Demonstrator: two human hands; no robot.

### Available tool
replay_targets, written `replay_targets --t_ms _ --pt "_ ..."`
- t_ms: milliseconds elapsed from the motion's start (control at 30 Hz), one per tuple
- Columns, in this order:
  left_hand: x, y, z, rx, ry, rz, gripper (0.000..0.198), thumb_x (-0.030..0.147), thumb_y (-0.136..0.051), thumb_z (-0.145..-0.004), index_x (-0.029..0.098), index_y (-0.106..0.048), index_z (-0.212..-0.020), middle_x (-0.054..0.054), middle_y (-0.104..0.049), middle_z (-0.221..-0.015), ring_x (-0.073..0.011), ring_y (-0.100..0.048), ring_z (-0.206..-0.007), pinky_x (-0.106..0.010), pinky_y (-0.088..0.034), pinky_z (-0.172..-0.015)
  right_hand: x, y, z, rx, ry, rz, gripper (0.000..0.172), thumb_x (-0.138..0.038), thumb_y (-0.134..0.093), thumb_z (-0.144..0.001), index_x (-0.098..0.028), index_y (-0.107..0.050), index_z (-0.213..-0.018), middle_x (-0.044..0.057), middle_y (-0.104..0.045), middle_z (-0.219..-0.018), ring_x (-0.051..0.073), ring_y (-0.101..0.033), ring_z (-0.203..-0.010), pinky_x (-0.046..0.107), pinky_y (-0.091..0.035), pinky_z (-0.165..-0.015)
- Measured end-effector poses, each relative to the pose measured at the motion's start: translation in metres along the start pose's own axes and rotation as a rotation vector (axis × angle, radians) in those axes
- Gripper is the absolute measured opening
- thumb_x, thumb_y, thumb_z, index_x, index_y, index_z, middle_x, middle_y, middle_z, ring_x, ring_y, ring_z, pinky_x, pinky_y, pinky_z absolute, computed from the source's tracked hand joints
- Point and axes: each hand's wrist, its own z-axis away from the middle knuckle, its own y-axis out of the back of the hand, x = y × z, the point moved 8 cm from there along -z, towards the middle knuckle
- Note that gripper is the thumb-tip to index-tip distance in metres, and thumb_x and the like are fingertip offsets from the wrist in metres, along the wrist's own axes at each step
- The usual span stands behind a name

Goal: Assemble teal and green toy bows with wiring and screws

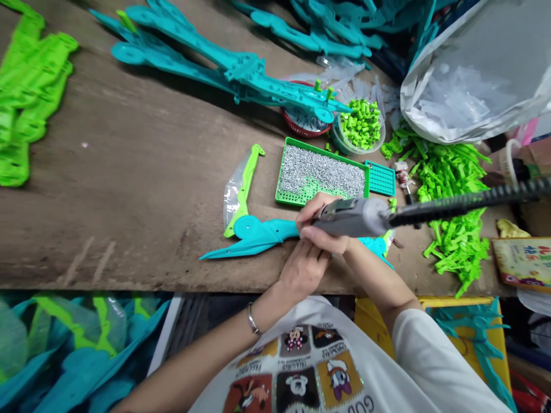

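My right hand (323, 236) is wrapped around a grey electric screwdriver (356, 217), its tip hidden beneath the hand. Under it, my left hand (303, 268) presses against the middle of a blue plastic toy bow (267, 236) lying near the table's front edge; its fingertips are partly covered. At the bow's left end a green limb with a clear plastic fin (243, 192) is attached. Another green piece (391, 226) shows at its right end, mostly behind my right arm. A green tray of small screws (280, 172) sits just beyond my hands.
A black coiled cord (465, 205) stretches right from the screwdriver. Behind the tray are a tub of green pegs (360, 126), a red bowl (305, 131) and stacked blue parts (189, 63). Green parts lie in a pile (451, 195) at right and a stack (34, 103) at left.
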Motion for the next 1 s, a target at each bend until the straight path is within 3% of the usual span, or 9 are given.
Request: replay_targets --t_ms 100,167,233,400,667,767,867,1000 --pt "0.000 0.001 -0.004 -0.032 -0.015 0.012 0.045 0.026 -0.064 -0.097 0.006 -0.061 -0.137 -0.024 -0.062 -0.142 -0.0364 -0.056 -0.138 -0.054 -0.050 -0.114 -0.007 0.027 -0.010 0.250 0.052 -0.096 0.029 -0.046 -0.072 -0.088 -0.027 -0.060 -0.106 -0.007 -0.061 -0.060 0.013 -0.060 -0.050 0.028 -0.053 -0.054" --pt "0.000 0.003 -0.005 -0.044 -0.018 0.006 0.052 0.028 -0.064 -0.098 0.005 -0.055 -0.144 -0.023 -0.055 -0.151 -0.0350 -0.051 -0.143 -0.051 -0.046 -0.119 -0.003 0.046 -0.013 0.448 0.061 -0.080 0.029 -0.047 -0.072 -0.088 -0.027 -0.058 -0.104 -0.008 -0.059 -0.060 0.012 -0.058 -0.049 0.028 -0.053 -0.055" --pt "-0.001 0.002 -0.006 -0.067 -0.009 -0.007 0.054 0.029 -0.063 -0.099 0.005 -0.053 -0.146 -0.021 -0.052 -0.155 -0.0339 -0.050 -0.144 -0.049 -0.044 -0.121 0.004 0.054 -0.017 0.532 0.058 -0.066 0.030 -0.047 -0.074 -0.086 -0.026 -0.059 -0.101 -0.007 -0.059 -0.060 0.011 -0.056 -0.048 0.028 -0.052 -0.055" --pt "0.000 0.000 -0.003 -0.076 -0.008 -0.026 0.053 0.030 -0.062 -0.099 0.006 -0.055 -0.146 -0.020 -0.052 -0.156 -0.0327 -0.050 -0.145 -0.048 -0.043 -0.122 0.028 0.052 -0.022 0.520 -0.047 -0.043 0.036 -0.052 -0.076 -0.083 -0.025 -0.059 -0.100 -0.008 -0.057 -0.059 0.011 -0.056 -0.048 0.027 -0.049 -0.052" --pt "0.000 0.000 -0.004 -0.076 -0.005 -0.031 0.052 0.029 -0.062 -0.099 0.006 -0.056 -0.145 -0.021 -0.054 -0.154 -0.0329 -0.052 -0.143 -0.048 -0.044 -0.122 0.032 0.046 -0.024 0.477 -0.084 0.004 0.039 -0.056 -0.074 -0.083 -0.024 -0.056 -0.094 -0.008 -0.056 -0.058 0.010 -0.055 -0.048 0.027 -0.046 -0.050" --pt "0.000 0.000 -0.005 -0.084 0.000 -0.005 0.053 0.028 -0.062 -0.099 0.006 -0.054 -0.146 -0.021 -0.053 -0.154 -0.0334 -0.050 -0.145 -0.049 -0.044 -0.122 0.023 0.046 -0.026 0.477 -0.060 0.020 0.039 -0.057 -0.074 -0.083 -0.024 -0.057 -0.097 -0.008 -0.056 -0.058 0.011 -0.055 -0.047 0.028 -0.048 -0.050" --pt "0.000 0.002 -0.006 -0.068 -0.002 0.022 0.052 0.027 -0.062 -0.099 0.006 -0.054 -0.145 -0.022 -0.053 -0.153 -0.0342 -0.049 -0.146 -0.051 -0.045 -0.121 -0.001 0.042 -0.023 0.487 0.031 0.009 0.033 -0.051 -0.073 -0.085 -0.026 -0.059 -0.100 -0.007 -0.057 -0.058 0.012 -0.055 -0.046 0.030 -0.050 -0.051" --pt "0.000 0.001 -0.002 -0.031 -0.006 0.031 0.036 0.022 -0.061 -0.098 0.008 -0.062 -0.130 -0.022 -0.064 -0.139 -0.0348 -0.053 -0.141 -0.052 -0.049 -0.117 -0.025 0.014 -0.017 0.354 0.056 -0.043 0.027 -0.047 -0.069 -0.089 -0.030 -0.057 -0.106 -0.006 -0.056 -0.060 0.015 -0.056 -0.047 0.033 -0.051 -0.049"
